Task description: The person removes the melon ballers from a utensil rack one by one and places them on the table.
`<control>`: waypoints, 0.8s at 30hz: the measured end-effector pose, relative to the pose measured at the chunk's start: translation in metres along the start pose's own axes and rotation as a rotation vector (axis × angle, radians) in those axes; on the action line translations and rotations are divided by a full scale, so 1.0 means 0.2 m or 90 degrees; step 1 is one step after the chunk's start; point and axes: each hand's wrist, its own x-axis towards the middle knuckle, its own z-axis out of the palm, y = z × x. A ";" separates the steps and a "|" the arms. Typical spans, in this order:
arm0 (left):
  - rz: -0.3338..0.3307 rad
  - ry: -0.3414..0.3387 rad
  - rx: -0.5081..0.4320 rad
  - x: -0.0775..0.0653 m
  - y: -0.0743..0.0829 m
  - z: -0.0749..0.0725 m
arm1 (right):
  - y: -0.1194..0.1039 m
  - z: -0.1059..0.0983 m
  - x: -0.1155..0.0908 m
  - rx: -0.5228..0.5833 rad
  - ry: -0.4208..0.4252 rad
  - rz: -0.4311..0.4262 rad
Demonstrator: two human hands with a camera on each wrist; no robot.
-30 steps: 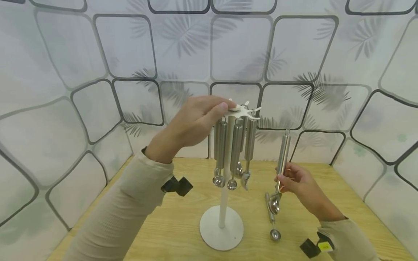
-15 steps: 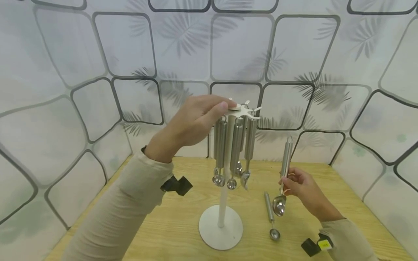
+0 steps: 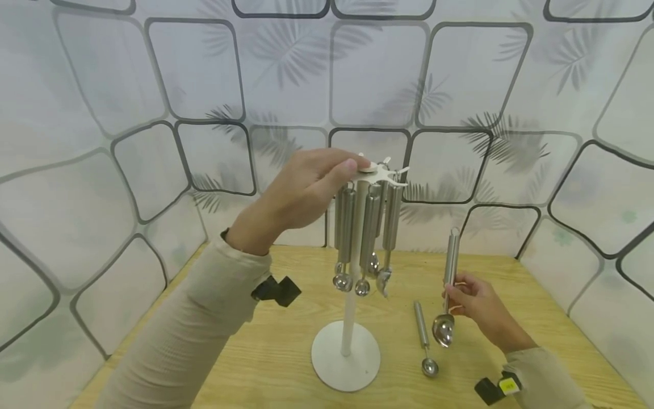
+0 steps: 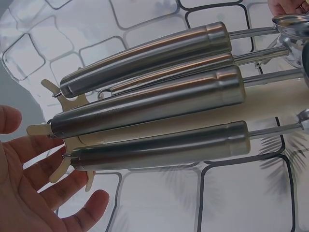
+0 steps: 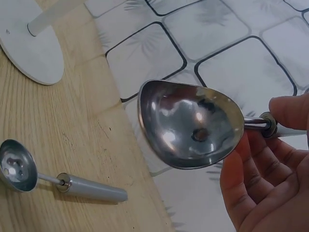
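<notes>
My left hand (image 3: 306, 190) rests on the round white knob at the top of a white stand (image 3: 329, 366). In the left wrist view its fingers spread behind the stand's hooked crown (image 4: 72, 104). Several steel scoops (image 3: 368, 233) hang from those hooks by loops, bowls downward. Off to the right, my right hand (image 3: 475, 304) pinches a steel scoop (image 3: 443, 330) near the lower end of its handle, and that handle points up. Its pointed oval bowl (image 5: 190, 125) shows its hollow in the right wrist view. A smaller melon baller (image 3: 429, 366) lies on the table between stand and hand.
The pale wood table (image 3: 276, 352) meets a patterned wall covering (image 3: 286, 74) at the back and sides. The round base (image 5: 36, 58) of the stand sits flat on the wood, left of the loose melon baller.
My right hand has moved slightly right and lower with the scoop, whose bowl no longer overlaps the melon baller and has turned. The left hand stays on the knob.
</notes>
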 end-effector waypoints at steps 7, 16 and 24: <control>-0.010 -0.005 0.001 -0.01 0.00 0.00 | 0.06 0.00 -0.01 -0.019 0.029 0.077; 0.007 0.006 -0.004 -0.01 -0.01 0.00 | 0.12 -0.01 -0.01 -0.048 0.027 0.131; 0.004 0.004 -0.002 -0.01 0.00 0.00 | 0.19 -0.03 -0.03 -0.064 0.022 0.179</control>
